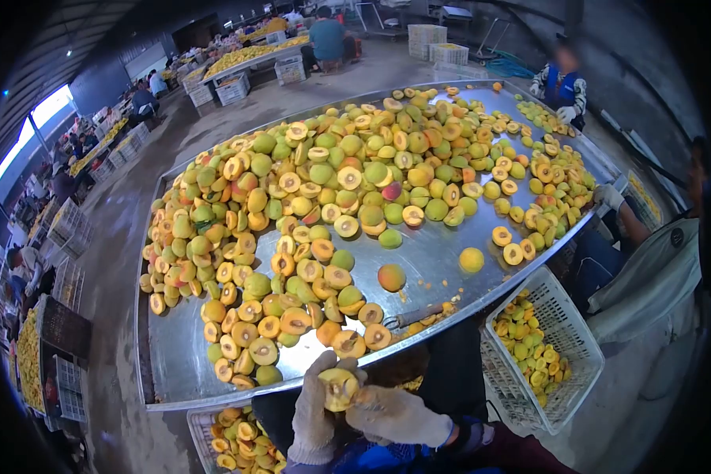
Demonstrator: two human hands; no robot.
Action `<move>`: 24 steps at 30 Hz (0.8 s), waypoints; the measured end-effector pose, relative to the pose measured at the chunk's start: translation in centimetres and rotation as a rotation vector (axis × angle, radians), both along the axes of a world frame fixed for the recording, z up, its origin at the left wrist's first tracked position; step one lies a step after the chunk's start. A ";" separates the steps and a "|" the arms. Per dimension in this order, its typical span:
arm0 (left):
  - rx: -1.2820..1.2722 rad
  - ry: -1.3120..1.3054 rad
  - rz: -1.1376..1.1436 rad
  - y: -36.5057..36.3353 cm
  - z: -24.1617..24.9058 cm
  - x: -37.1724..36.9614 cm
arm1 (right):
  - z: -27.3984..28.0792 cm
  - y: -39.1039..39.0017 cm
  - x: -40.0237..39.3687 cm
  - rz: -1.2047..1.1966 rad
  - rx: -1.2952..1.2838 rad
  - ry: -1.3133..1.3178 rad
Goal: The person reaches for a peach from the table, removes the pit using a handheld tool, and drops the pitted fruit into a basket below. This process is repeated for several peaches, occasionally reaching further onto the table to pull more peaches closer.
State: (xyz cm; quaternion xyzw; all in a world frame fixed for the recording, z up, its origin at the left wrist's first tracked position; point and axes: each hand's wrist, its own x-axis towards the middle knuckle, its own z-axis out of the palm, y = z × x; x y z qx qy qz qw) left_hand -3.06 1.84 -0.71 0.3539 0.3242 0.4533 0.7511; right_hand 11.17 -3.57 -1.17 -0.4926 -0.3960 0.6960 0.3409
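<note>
- Holding the fruit piece (340, 389), the gloved left hand (314, 417) is curled, its thumb and fingers closed around the side.
- The gloved right hand (401, 415) has its fingers bent together and touches the right side of the piece; I cannot tell if it grips also a tool.
- The piece is at the near edge of the metal table (174, 363), before the body.
- Its pale face turns upward, to the camera; being nearly round, it shows no clear long axis.
</note>
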 end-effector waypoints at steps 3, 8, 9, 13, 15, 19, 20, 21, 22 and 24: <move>-0.020 0.256 -0.127 0.6 0.9 -1.3 | 1.9 0.3 0.6 -0.188 -0.060 0.144; -0.163 0.203 -0.215 0.1 -1.5 -3.3 | 2.2 0.8 0.8 -0.210 -0.073 0.011; -0.168 0.204 -0.206 0.1 -1.9 -3.2 | 2.7 0.9 0.8 -0.200 -0.078 0.013; -0.192 -0.137 0.021 0.6 -2.3 -2.9 | 3.9 0.7 0.6 0.100 -0.106 -0.110; -0.178 -0.343 0.060 0.8 -2.4 -2.8 | 2.9 0.3 0.1 0.196 -0.090 -0.148; -0.241 -0.397 0.130 0.4 -2.3 -2.5 | -0.2 -0.8 -1.2 0.121 0.654 -0.491; -0.152 -0.349 0.092 0.3 -2.1 -2.4 | -0.2 -0.8 -1.3 0.137 0.692 -0.535; -0.153 -0.348 0.093 0.2 -2.0 -2.4 | -0.6 -0.9 -1.4 0.138 0.691 -0.534; -0.114 -0.265 0.107 0.1 -1.9 -2.2 | -1.3 -0.8 -1.6 0.131 0.737 -0.509; -0.078 -0.179 0.121 -0.2 -1.5 -1.9 | -1.5 -0.8 -1.6 0.124 0.780 -0.480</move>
